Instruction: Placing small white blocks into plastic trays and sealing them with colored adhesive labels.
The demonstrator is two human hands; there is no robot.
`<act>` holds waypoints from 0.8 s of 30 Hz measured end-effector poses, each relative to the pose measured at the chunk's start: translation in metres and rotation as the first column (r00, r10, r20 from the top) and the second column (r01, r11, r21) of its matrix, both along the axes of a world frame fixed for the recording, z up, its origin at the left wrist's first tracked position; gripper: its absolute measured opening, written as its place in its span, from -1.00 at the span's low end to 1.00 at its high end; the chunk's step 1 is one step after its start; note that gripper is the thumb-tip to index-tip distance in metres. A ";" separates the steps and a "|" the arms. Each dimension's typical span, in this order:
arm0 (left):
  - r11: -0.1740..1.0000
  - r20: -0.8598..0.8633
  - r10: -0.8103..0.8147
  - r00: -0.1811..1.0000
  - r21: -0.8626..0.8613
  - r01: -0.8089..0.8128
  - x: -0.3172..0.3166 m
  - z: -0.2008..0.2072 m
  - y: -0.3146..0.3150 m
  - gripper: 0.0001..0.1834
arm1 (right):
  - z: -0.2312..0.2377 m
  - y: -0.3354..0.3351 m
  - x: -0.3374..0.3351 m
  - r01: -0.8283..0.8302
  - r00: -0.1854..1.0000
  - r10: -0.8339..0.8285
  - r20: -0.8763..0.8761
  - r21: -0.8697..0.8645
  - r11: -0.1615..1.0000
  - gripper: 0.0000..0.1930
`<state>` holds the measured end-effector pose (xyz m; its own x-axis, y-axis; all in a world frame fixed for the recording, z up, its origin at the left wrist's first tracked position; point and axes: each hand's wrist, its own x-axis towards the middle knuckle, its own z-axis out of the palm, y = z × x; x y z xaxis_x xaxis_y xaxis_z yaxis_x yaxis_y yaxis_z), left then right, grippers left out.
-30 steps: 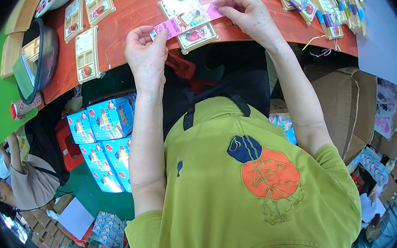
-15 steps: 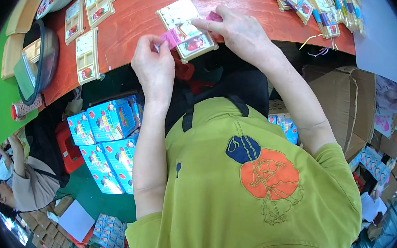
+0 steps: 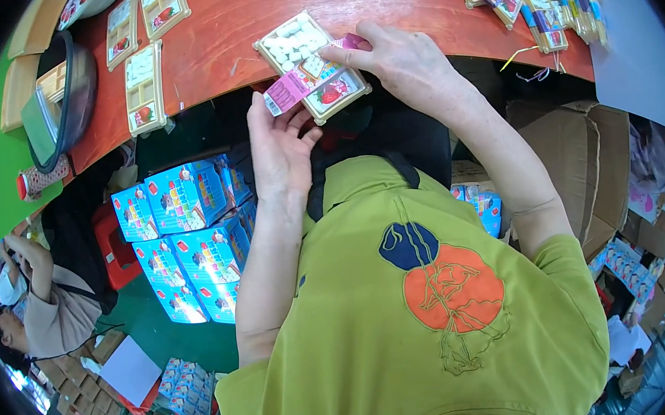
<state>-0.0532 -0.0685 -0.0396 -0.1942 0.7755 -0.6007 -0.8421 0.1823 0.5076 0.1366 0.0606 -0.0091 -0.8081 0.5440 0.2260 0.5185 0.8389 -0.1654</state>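
A cream compartment tray (image 3: 296, 41) with white cubes and a strawberry picture overhangs the near table edge, turned at a slant. Across its middle runs a pink-and-purple paper band (image 3: 289, 91), its left end sticking out past the tray. My left hand (image 3: 283, 152) is below that end, palm up and fingers apart; its thumb is beside the band and its fingertips reach the tray's near-left edge. From the right, my right hand (image 3: 407, 64) pinches the band's other end at the tray's right side, with the index finger stretched over the tray.
More filled trays (image 3: 145, 89) line the table's left and far sides. Banded trays (image 3: 542, 15) are piled at the right. A dark-rimmed tub (image 3: 74, 96) stands far left. Blue printed boxes (image 3: 187, 197) are stacked below the table; an open carton (image 3: 574, 176) is at right. Another person (image 3: 62, 305) sits lower left.
My left hand has let go of the pink band and dropped with fingers spread. The band now lies stretched across the tray, which has shifted toward me and turned slightly.
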 end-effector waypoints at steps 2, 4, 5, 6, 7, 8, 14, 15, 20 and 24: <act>0.998 -0.086 -0.058 0.995 0.003 0.058 0.018 0.012 0.001 -0.43 | 0.001 -0.001 -0.001 -0.013 1.000 0.013 -0.011 0.002 1.000 -0.38; 0.998 -0.067 -0.068 0.995 -0.001 0.068 0.020 0.007 0.008 -0.47 | 0.003 -0.001 -0.002 -0.008 1.000 0.008 0.004 0.004 1.000 -0.38; 0.996 -0.082 -0.085 0.993 0.004 0.085 0.017 0.003 0.012 -0.52 | 0.004 -0.001 -0.002 -0.002 1.000 0.002 0.019 0.005 1.000 -0.38; 0.995 -0.097 -0.101 0.990 0.010 0.102 0.014 0.000 0.015 -0.55 | 0.005 -0.001 -0.003 -0.003 1.000 0.003 0.018 0.007 1.000 -0.38; 0.997 -0.035 -0.080 0.996 -0.006 0.080 0.011 -0.002 0.018 -0.61 | 0.006 -0.001 -0.002 -0.007 1.000 0.007 0.001 -0.020 1.000 -0.39; 0.996 -0.034 -0.086 0.996 -0.002 0.086 0.010 -0.001 0.017 -0.61 | 0.006 -0.001 -0.001 -0.011 1.000 0.010 -0.018 -0.047 0.999 -0.41; 0.980 -0.043 -0.103 0.994 0.168 0.109 0.003 0.012 -0.001 -0.65 | 0.001 -0.003 0.008 -0.188 0.706 -0.494 -0.508 -0.807 0.560 -0.56; 0.973 0.000 -0.082 0.997 0.215 0.080 0.006 0.019 -0.003 -0.67 | 0.004 -0.006 0.007 -0.284 0.663 -0.549 -0.508 -0.850 0.443 -0.59; 0.939 -0.098 -0.158 0.983 0.292 0.180 0.015 0.030 -0.006 -0.72 | -0.001 -0.016 0.001 -0.431 0.677 -0.596 -0.432 -0.889 0.154 -0.62; 0.950 -0.220 -0.158 0.963 0.233 0.209 0.023 0.031 -0.006 -0.77 | -0.011 -0.025 0.000 -0.510 0.676 -0.577 -0.458 -0.856 0.082 -0.58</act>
